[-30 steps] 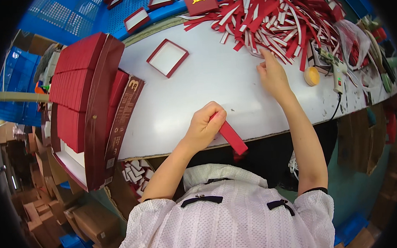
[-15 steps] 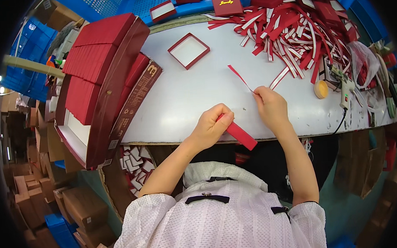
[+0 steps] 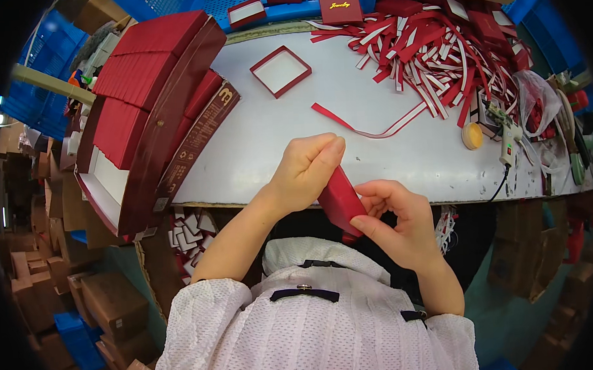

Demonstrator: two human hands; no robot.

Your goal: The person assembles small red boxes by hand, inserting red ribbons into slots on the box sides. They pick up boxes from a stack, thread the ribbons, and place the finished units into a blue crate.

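Observation:
My left hand [image 3: 309, 172] is closed around the upper end of a small red box [image 3: 341, 201], which is tilted over the table's front edge. Thumb and fingers of my right hand [image 3: 399, 221] pinch the box's lower right end. Whether it is a lid or a base cannot be told. Beyond my hands, a loose red-and-white ribbon [image 3: 360, 133] lies curved on the white table [image 3: 242, 148]. An open red box half with a white inside [image 3: 281, 72] rests farther back.
A large pile of red-and-white ribbons [image 3: 430, 60] covers the back right. At left stands a dark red carton [image 3: 174, 104] packed with red boxes [image 3: 133, 73]. A round yellow tin [image 3: 472, 136] and a white power strip [image 3: 509, 144] sit at right. Blue crates [image 3: 216, 3] line the back.
My right hand has let go of the ribbon, which now lies on the table, and has come down to the box. My left hand has turned the box, showing a wider face.

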